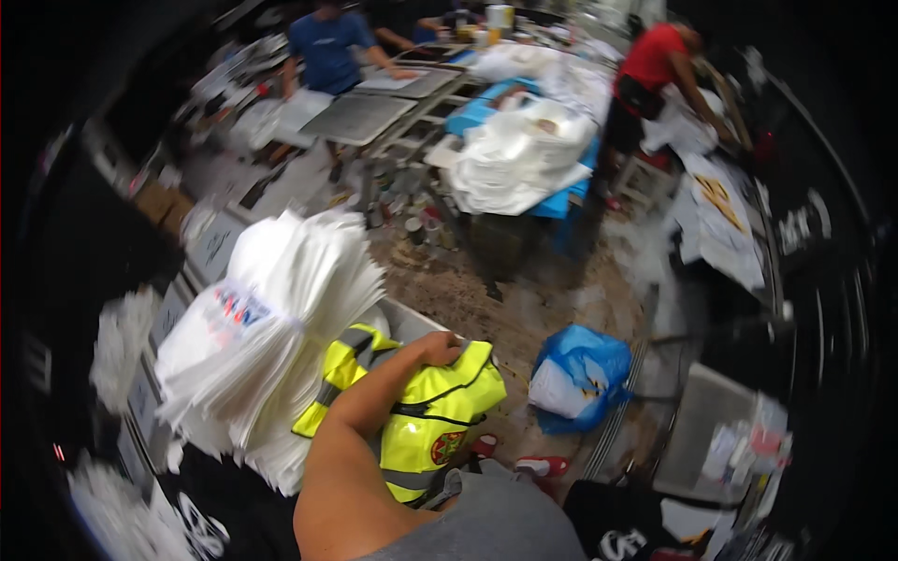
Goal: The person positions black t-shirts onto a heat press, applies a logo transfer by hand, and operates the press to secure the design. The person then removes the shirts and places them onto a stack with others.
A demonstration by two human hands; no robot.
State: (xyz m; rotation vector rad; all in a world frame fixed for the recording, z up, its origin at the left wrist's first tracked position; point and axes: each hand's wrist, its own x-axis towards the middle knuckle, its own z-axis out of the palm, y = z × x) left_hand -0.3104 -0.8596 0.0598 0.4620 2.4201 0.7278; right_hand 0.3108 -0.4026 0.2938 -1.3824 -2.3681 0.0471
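Observation:
My left arm reaches forward from the lower edge, and my left hand (440, 349) is closed on the upper edge of a bright yellow high-visibility vest (432, 397). The vest hangs in loose folds, with grey reflective bands, dark trim and a round red emblem low on its front. Its left part lies against a tall stack of white sheets or bags (281, 290), which fan out at their edges and carry a coloured print. My right hand does not show; the vest and my grey shirt cover the area near my body.
A blue plastic bag (582, 379) with white contents sits on the brown floor (524, 299). Another white pile (524, 154) rests on a blue-covered table ahead. People in a blue shirt (327, 47) and a red shirt (650, 65) work farther off. A grey tray (697, 430) stands right.

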